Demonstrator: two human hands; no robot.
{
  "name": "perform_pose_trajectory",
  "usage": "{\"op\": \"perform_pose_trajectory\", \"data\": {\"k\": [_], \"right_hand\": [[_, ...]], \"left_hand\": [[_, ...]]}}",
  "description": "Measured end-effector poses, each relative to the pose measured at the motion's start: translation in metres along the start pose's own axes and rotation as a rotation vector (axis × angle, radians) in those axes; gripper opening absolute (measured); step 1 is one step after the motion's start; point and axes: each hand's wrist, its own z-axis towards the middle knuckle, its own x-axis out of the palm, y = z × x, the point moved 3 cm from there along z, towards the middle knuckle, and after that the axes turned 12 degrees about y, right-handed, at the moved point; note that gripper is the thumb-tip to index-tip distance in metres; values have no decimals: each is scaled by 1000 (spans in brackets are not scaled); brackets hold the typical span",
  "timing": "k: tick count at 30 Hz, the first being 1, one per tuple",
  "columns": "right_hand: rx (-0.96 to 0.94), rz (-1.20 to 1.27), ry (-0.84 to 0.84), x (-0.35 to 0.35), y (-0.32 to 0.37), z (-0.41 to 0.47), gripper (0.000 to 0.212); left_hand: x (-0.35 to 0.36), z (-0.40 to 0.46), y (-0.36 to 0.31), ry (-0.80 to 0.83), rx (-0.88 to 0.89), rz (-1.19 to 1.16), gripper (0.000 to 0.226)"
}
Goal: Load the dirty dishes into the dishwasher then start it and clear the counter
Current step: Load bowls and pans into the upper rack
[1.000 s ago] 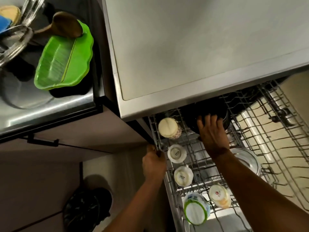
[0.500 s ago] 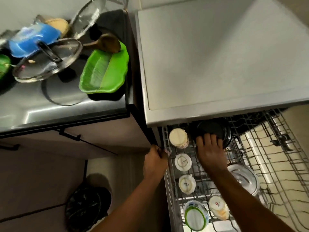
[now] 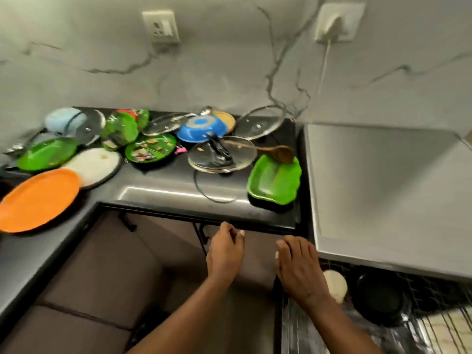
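Observation:
Dirty dishes cover the black counter (image 3: 163,192): a green leaf-shaped tray (image 3: 274,183) with a wooden spoon (image 3: 277,152) resting on it, a glass lid (image 3: 222,154), a blue bowl (image 3: 203,127), green plates (image 3: 150,148) and an orange plate (image 3: 38,199). The dishwasher rack (image 3: 383,320) is pulled out at the lower right, holding a black pan (image 3: 378,297) and an upturned cup (image 3: 335,283). My left hand (image 3: 224,254) and my right hand (image 3: 298,267) hover empty below the counter's front edge, fingers loosely apart.
The dishwasher's steel top (image 3: 383,190) fills the right side. A white plate (image 3: 94,166), more glass lids (image 3: 259,122) and a light-blue bowl (image 3: 62,118) crowd the counter's back. Wall sockets (image 3: 162,26) and a plugged cable (image 3: 324,62) sit above. Brown cabinet doors (image 3: 102,277) lie below.
Both hands have left the dishwasher rack and moved up and left toward the counter. My view has swung up from the rack to the counter full of dishes.

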Motion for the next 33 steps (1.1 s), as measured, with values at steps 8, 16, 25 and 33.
{"op": "perform_pose_trajectory", "data": {"k": [8,16,25,33], "right_hand": [[-82,-38,-1,-34,95,103,31],[-219,-64,-8,-32,191,192,38],[-352,51,-15,9,283,317,43],[-375,189,-14,89,338,468,33]], "left_hand": [[-160,13,49,-196,-23,-33,20],[-285,33,107,-354,-36,-49,22],[-388,101,176,-506,-67,-3,30],[-453,226,238,-526,-198,62,35]]}}
